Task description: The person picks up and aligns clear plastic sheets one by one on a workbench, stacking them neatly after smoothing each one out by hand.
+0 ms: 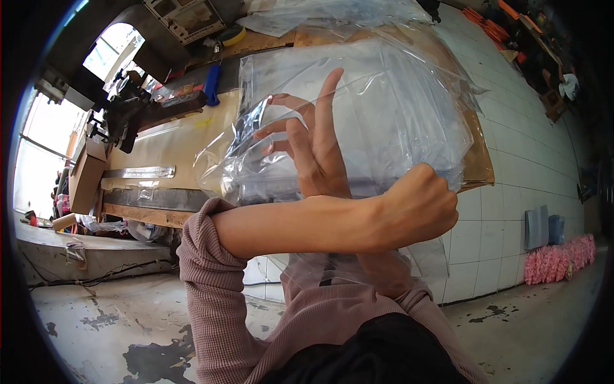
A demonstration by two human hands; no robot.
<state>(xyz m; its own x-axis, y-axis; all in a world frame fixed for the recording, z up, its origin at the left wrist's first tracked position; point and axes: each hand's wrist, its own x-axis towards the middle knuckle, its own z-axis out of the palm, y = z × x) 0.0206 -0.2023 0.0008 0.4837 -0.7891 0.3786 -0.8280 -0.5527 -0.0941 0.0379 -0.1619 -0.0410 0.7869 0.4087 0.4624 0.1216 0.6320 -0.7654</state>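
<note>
Crossing over right forearm (pixel 385 269), left hand (pixel 419 208) curled into fist by near right corner of desk (pixel 150 215); cannot tell whether fingers pinch sheet edge. Right hand (pixel 322 153) open, fingers spread, among clear plastic sheets (pixel 396 96); cannot tell which layers cover it. Sheets piled on right part of desk. Metal ruler (pixel 141 172) left of sheets, near front edge.
</note>
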